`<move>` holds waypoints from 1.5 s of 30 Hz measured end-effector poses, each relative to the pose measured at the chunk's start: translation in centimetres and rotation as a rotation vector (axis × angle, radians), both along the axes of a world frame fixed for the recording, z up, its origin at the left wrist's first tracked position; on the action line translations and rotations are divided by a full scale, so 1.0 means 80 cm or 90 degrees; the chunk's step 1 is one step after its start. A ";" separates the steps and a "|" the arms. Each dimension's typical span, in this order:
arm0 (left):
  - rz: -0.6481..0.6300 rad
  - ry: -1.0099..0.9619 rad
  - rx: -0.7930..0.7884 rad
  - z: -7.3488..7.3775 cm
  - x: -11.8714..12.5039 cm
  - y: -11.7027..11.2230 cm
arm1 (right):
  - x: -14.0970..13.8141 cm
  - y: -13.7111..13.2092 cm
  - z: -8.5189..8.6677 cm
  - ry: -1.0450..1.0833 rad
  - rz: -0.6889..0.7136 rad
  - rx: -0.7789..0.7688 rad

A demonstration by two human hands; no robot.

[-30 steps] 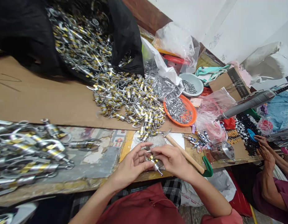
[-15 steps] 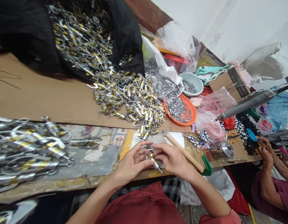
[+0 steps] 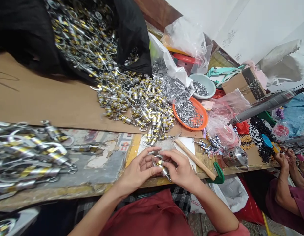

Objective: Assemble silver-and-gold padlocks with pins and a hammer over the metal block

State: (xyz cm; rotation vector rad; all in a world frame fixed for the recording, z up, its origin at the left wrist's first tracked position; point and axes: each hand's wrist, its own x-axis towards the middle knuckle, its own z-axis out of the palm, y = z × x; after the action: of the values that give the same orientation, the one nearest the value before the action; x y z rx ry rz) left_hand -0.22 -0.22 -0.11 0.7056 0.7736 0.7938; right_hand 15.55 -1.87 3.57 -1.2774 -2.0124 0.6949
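Note:
Between my two hands is a small silver-and-yellow metal piece [image 3: 163, 170] with a curved end, over the table's front edge. My left hand [image 3: 144, 167] is closed on its curved end with thumb and fingers. My right hand [image 3: 179, 165] pinches its other side; the fingers partly hide the piece. Just beyond my hands lies a hammer [image 3: 195, 159] with a wooden handle, on a white sheet [image 3: 190, 147]. A heap of similar metal pieces [image 3: 139, 101] spreads out from a black cloth bag [image 3: 134, 36].
More such pieces [image 3: 36, 154] lie at the left. An orange dish [image 3: 203, 123] and a pale bowl [image 3: 211, 88] hold small metal parts. A green clamp [image 3: 219, 173], a metal can [image 3: 235, 157] and a grey power screwdriver [image 3: 265, 106] are rightward. A co-worker's hands [image 3: 286, 160] work at far right.
My right fingers have shifted slightly on the metal piece, with the thumb now lower along it. The co-worker's hands have moved a little to the right.

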 end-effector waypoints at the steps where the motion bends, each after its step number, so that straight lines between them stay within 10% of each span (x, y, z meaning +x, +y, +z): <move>1: 0.001 -0.001 0.001 -0.001 0.000 0.000 | -0.001 -0.001 0.000 0.002 0.001 0.003; 16: 0.010 -0.016 -0.010 -0.011 -0.001 -0.003 | -0.006 -0.013 -0.010 0.060 -0.061 -0.011; 39: -0.022 0.045 0.108 -0.013 -0.002 -0.013 | -0.017 -0.037 -0.036 0.027 -0.141 0.171; 45: 0.015 0.051 0.090 -0.013 -0.002 -0.011 | -0.032 -0.055 -0.025 0.022 -0.047 0.307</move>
State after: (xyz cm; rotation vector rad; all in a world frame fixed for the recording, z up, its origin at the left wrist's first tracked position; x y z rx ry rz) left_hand -0.35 -1.14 -1.16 0.8606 0.8043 0.8511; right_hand 13.00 -6.30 1.61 -1.0332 -1.9356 0.1731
